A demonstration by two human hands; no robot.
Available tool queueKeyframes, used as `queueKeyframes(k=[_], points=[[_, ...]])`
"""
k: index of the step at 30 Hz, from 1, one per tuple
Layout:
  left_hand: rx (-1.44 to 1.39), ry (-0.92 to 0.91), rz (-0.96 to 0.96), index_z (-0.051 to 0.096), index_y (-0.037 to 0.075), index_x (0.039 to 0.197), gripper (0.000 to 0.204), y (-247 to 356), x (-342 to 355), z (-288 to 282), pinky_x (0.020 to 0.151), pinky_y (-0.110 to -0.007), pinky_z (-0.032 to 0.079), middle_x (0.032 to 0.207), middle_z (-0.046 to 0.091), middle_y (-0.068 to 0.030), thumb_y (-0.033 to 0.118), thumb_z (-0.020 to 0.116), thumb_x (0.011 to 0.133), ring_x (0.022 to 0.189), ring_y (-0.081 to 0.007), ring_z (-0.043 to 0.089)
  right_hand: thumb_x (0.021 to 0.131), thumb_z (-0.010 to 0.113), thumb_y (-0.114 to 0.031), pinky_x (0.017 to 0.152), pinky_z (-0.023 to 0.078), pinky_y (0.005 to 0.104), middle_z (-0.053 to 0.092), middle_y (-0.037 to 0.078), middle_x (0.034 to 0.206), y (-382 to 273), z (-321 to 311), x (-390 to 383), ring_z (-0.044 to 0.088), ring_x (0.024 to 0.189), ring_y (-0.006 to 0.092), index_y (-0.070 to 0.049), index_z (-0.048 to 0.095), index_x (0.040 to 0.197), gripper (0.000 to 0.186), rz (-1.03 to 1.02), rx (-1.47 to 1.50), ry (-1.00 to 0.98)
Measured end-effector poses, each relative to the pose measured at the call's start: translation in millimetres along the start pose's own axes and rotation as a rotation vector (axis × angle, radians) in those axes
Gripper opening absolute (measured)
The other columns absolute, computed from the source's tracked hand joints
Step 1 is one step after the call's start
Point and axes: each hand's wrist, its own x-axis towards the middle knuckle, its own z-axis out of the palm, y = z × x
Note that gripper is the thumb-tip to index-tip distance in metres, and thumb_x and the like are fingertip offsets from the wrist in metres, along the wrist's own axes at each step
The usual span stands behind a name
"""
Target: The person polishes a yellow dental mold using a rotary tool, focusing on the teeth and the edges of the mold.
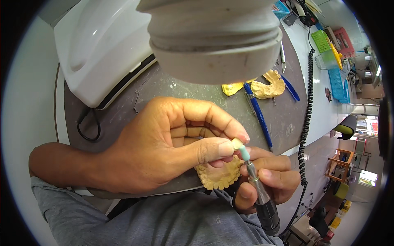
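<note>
Between thumb and index finger, my left hand [164, 149] pinches a small cream dental crown [237, 143]; its other fingers curl in behind. My right hand [277, 174] grips a rotary handpiece [261, 196] with a metal nose and black body. The pale green grinding tip [244, 153] of the handpiece is at the crown's edge and appears to touch it. Below the two hands lies a yellowish dental cast [219, 176] with a row of teeth, its upper part covered by my left fingers.
A white hose nozzle [217, 53] hangs over the grey work mat [164, 88]. Beyond the hands lie a blue pen [259, 117], another dental cast [269, 85] and blue tweezers [290, 87]. A white machine [102, 45] stands at left; a coiled black cord [307, 110] runs down the right.
</note>
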Motion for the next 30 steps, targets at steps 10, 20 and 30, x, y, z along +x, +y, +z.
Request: queueKeyframes(k=[10,20,30], points=[[0.001,-0.005,-0.011,0.055,-0.006,0.102,0.015,0.0,-0.5,-1.0,0.079,-0.024,0.051,0.097,0.061,-0.0106,0.001,0.056,0.088,0.089,-0.0109,0.06,0.073,0.075,-0.005,0.073,0.058,0.0376,0.058,0.018,0.085,0.8,-2.2,0.4,0.065,0.085,0.0372,0.003,0.048,0.099,0.038,0.002,0.011,0.005],[0.015,-0.004,0.015,0.055,-0.006,0.102,0.016,-1.7,0.2,-0.6,0.074,-0.023,0.051,0.095,0.06,-0.0108,0.001,0.056,0.088,0.082,-0.0098,0.059,0.072,0.076,-0.006,0.073,0.058,0.0378,0.058,0.018,0.086,-1.2,-5.0,2.7,0.064,0.088,0.0368,0.003,0.049,0.099,0.04,0.005,0.001,-0.061],[0.013,0.011,-0.007,0.056,-0.005,0.101,0.015,1.0,-1.1,-0.3,0.082,-0.025,0.049,0.1,0.06,-0.0102,0.001,0.057,0.087,0.092,-0.0115,0.059,0.072,0.076,-0.004,0.072,0.058,0.0372,0.058,0.018,0.085,3.0,-4.7,-0.3,0.065,0.087,0.0376,0.003,0.048,0.1,0.04,-0.006,0.0,-0.03]])
